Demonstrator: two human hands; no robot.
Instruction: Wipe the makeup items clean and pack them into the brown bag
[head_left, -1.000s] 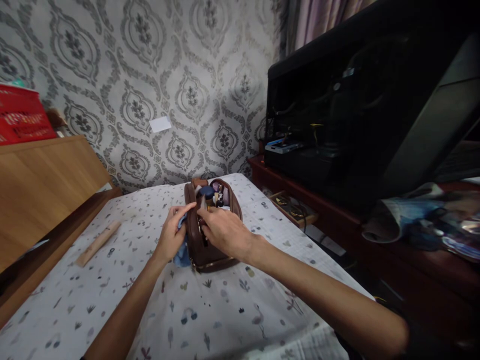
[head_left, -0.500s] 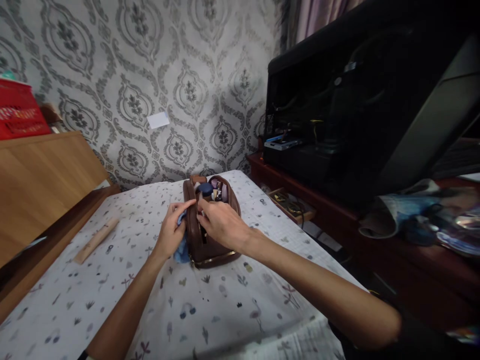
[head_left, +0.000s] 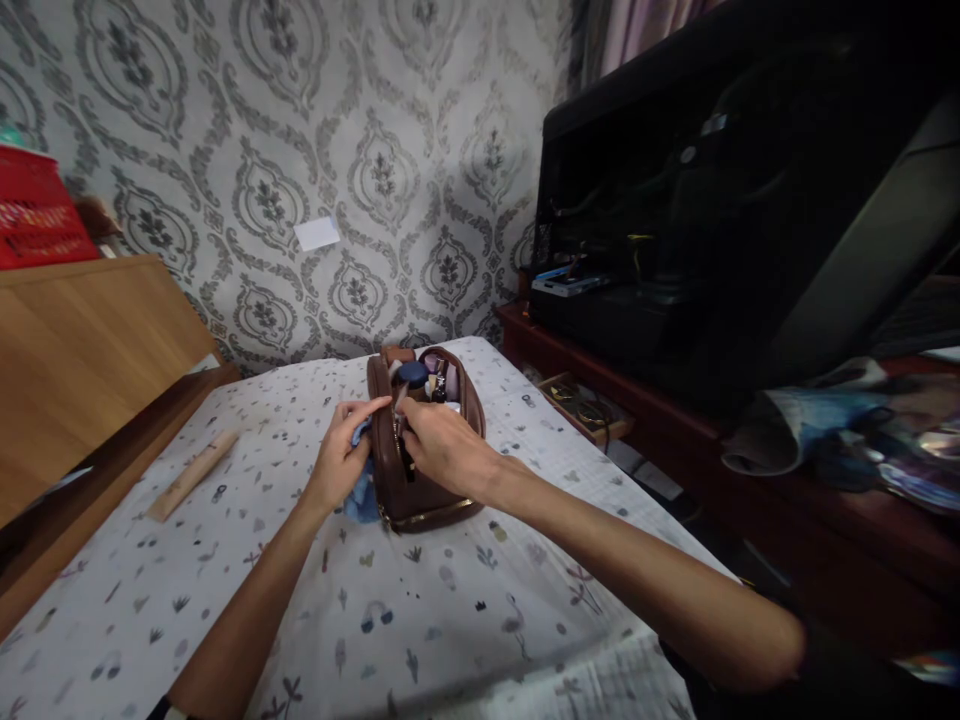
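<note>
A brown leather-look toiletry bag (head_left: 427, 505) stands unzipped on the patterned white sheet. My left hand (head_left: 339, 460) grips its left wall, the index finger stretched along the top edge. With its fingers bent together, my right hand (head_left: 450, 448) reaches into the opening beside that wall; its fingertips are partly hidden, and what they pinch cannot be made out. Behind the hand, a dark blue round lid (head_left: 412, 374) and several small bottles show inside the bag. A crumpled blue cloth (head_left: 363, 498) lies against the bag's left side, under my left hand.
A beige, flat, narrow packet (head_left: 193, 475) lies on the sheet to the left. A wooden headboard-like panel (head_left: 97, 350) borders that side, with a red box (head_left: 37, 215) on top. On the right stand a large black computer case (head_left: 675, 300) and an open small drawer (head_left: 585, 405).
My right hand has shifted very slightly within the bag's opening. The left hand keeps its grip, and the bag stays in place while the view moves a little.
</note>
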